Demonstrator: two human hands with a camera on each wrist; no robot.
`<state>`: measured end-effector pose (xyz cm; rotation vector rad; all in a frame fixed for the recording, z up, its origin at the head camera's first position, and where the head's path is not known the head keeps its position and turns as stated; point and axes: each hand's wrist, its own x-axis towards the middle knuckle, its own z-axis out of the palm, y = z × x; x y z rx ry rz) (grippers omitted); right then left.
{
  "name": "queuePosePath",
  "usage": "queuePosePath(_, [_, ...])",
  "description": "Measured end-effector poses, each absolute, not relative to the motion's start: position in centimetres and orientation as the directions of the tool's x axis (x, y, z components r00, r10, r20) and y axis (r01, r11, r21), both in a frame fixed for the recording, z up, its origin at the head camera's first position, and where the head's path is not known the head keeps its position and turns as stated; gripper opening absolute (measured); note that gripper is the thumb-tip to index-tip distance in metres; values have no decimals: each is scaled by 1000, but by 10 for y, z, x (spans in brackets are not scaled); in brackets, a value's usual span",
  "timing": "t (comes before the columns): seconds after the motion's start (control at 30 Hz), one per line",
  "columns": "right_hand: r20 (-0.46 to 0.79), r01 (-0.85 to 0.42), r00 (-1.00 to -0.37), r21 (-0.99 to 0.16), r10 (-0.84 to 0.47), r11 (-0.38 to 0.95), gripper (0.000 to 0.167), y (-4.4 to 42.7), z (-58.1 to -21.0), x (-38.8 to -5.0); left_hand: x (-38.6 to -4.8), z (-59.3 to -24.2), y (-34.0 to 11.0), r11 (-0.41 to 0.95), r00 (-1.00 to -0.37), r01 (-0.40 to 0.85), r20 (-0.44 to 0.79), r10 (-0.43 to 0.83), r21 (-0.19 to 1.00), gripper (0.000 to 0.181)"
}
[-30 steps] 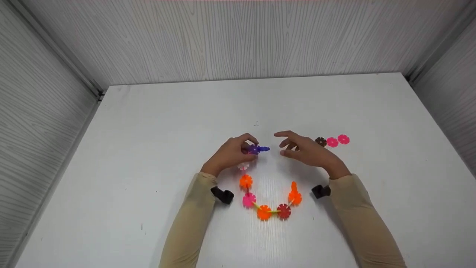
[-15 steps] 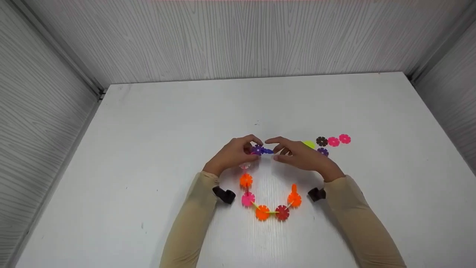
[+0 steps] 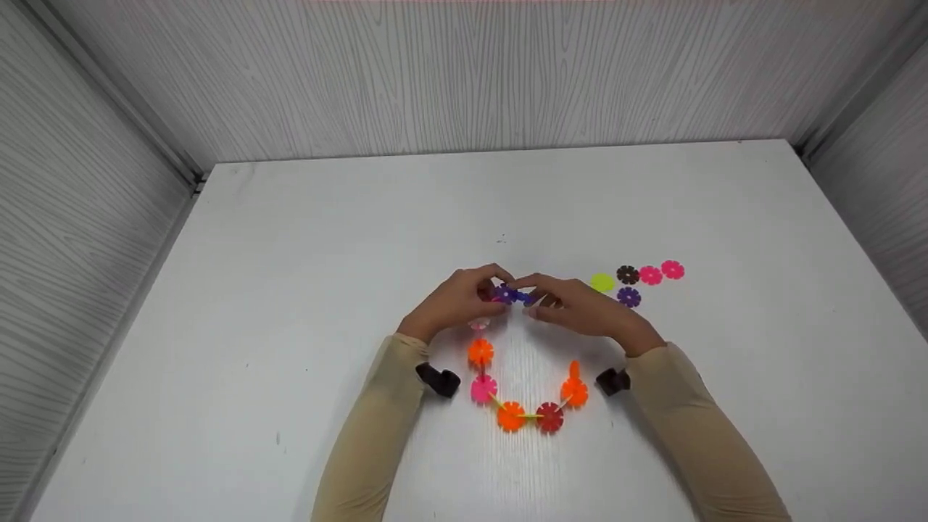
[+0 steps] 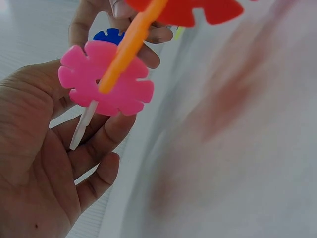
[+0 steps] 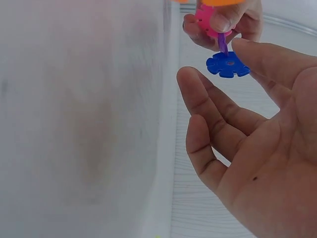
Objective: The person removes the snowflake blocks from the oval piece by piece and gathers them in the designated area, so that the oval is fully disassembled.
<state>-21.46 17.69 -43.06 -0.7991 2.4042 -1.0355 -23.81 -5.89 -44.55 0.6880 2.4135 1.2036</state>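
Observation:
A chain of interlocking flower-shaped plastic discs curves in a U on the table, with an orange disc [image 3: 511, 417] and a red disc [image 3: 549, 418] at its near bend. At the chain's far left end my left hand [image 3: 460, 301] pinches it by a pink disc [image 5: 205, 19]. Joined there are a purple disc [image 3: 504, 293] and, beyond it, a blue disc [image 5: 228, 65]. My right hand [image 3: 583, 308] holds the blue disc's edge between thumb and index finger, its other fingers loosely curled. A pale disc [image 4: 85, 124] hangs from the pink one in the left wrist view.
Right of my right hand lie loose discs: a yellow one [image 3: 602, 282], a brown one [image 3: 628, 275], a purple one [image 3: 629, 297] and pink ones [image 3: 651, 275]. An upright orange disc [image 3: 574, 370] ends the chain's right side. Pale wood-grain panels [image 3: 464, 80] wall the table.
My right hand has moved left from a gap to the blue disc and now takes hold of it. The loose yellow and purple discs have come into sight. My left hand has shifted slightly right.

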Motion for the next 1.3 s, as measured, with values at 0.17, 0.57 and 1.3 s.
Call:
queuePosePath(0.17, [-134,-342,-753,-756,-644,558,44,176,-431,-215,-238,-446,-58,517,-816,259,-102,569,816,34])
queuePosePath(0.57, [-123,-330,-765,-768,-633,548,35,176,-431,-215,-239,-447,-57,502,-802,269,-97,589,822,33])
queuePosePath(1.3, [85,-295,-928,-760,-362,579,24,227,-413,-232,-255,-452,-101,492,-921,147,-63,385,858,34])
